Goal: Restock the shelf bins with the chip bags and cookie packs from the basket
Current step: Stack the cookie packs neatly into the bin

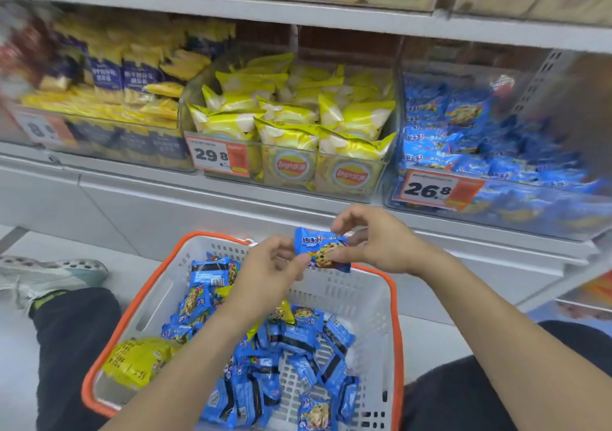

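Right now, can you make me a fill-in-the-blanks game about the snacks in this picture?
1. Both hands, the left hand and the right hand, hold one ____ cookie pack.
2. The basket has an ____ rim.
3. The bin of yellow chip bags has a price tag reading ____.
4. The blue packs' bin sits to the ____ of the chips.

Missing words: blue; orange; 29.8; right

Blue cookie pack (321, 248); white basket (351, 295), orange rim; yellow chip bags (291, 112).
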